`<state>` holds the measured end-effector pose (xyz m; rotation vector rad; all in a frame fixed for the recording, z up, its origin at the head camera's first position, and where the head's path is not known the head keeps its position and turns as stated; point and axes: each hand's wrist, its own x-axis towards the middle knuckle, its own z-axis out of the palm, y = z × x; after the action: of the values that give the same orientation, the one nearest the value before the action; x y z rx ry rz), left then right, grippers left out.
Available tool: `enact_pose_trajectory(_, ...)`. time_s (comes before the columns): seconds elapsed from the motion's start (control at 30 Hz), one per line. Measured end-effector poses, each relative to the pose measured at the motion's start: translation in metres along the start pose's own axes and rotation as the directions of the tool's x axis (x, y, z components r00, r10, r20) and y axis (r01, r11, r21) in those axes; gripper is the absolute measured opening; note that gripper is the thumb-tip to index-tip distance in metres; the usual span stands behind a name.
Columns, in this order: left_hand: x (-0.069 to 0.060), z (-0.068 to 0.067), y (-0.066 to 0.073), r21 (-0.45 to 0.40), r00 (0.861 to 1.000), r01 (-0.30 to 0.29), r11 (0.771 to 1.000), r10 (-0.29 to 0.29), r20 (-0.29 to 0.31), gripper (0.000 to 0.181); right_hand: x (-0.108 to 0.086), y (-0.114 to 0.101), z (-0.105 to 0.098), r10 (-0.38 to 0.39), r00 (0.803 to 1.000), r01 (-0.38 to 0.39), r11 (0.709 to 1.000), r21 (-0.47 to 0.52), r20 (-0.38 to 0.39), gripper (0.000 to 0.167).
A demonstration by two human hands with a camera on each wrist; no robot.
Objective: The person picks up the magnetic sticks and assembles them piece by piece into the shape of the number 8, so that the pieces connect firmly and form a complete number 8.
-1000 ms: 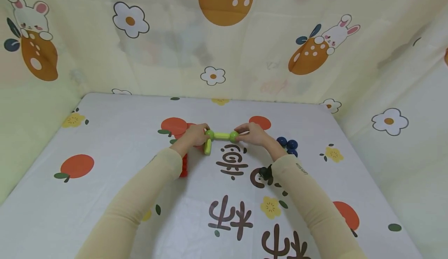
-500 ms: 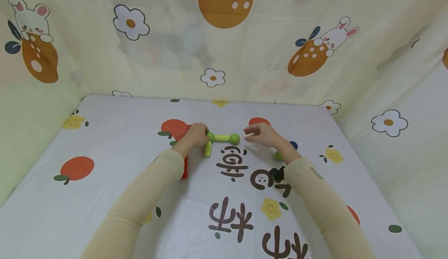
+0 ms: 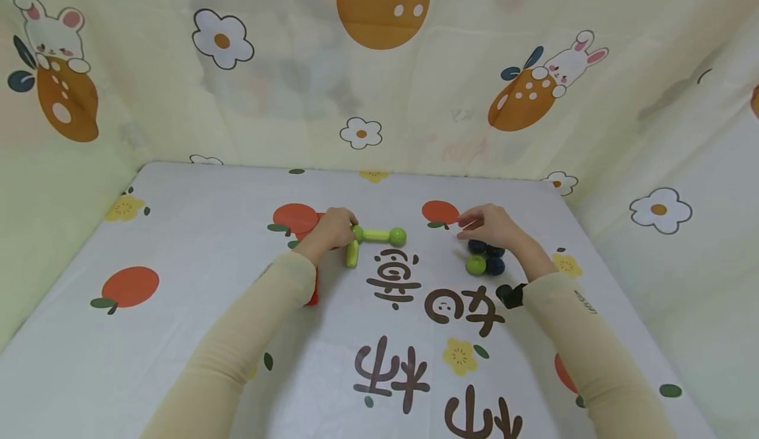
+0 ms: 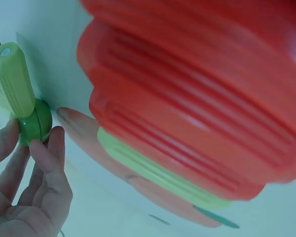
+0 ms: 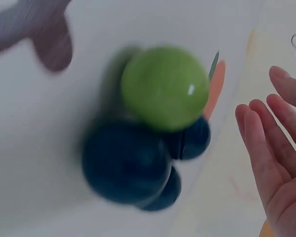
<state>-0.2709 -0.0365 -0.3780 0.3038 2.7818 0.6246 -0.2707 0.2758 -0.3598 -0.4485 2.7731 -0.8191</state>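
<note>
My left hand (image 3: 335,230) pinches a green ball (image 4: 35,123) between thumb and fingers. From that ball a light green rod (image 3: 376,235) runs right to a second green ball (image 3: 398,236). Another light green rod (image 3: 352,254) extends toward me from the held ball. My right hand (image 3: 493,227) is over the far side of a ball cluster, fingers extended and holding nothing. That cluster has a green ball (image 5: 165,88) and several dark blue balls (image 5: 126,163). In the left wrist view, ridged red rods (image 4: 182,94) lie close, with a light green rod (image 4: 160,170) beside them.
The table is covered by a white cloth (image 3: 196,307) printed with fruit, flowers and brown characters. A patterned cream curtain (image 3: 284,83) rises behind the table and along its sides. Part of the red rods is hidden by the left arm in the head view.
My right hand has let go of the right-hand green ball and moved right, to the ball cluster. My left hand stays at the held ball.
</note>
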Motion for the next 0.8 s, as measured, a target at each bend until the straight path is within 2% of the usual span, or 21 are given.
enact_pose_trajectory(0.37, 0.001, 0.0, 0.003, -0.014, 0.998, 0.063, 0.998, -0.063, -0.007, 0.034, -0.004, 0.021, -0.013, 0.115, 0.992, -0.11, 0.991, -0.079, 0.061, 0.039)
enact_pose_trajectory(0.57, 0.0, -0.003, 0.003, -0.023, 0.997, 0.083, 0.996, -0.083, 0.001, 0.035, 0.002, 0.024, -0.011, 0.12, 0.99, -0.113, 0.99, -0.08, 0.079, 0.037)
enact_pose_trajectory(0.8, 0.001, 0.001, 0.006, -0.043, 0.994, 0.11, 0.993, -0.11, 0.015, 0.035, 0.008, 0.027, -0.006, 0.122, 0.988, -0.11, 0.987, -0.115, 0.095, 0.031)
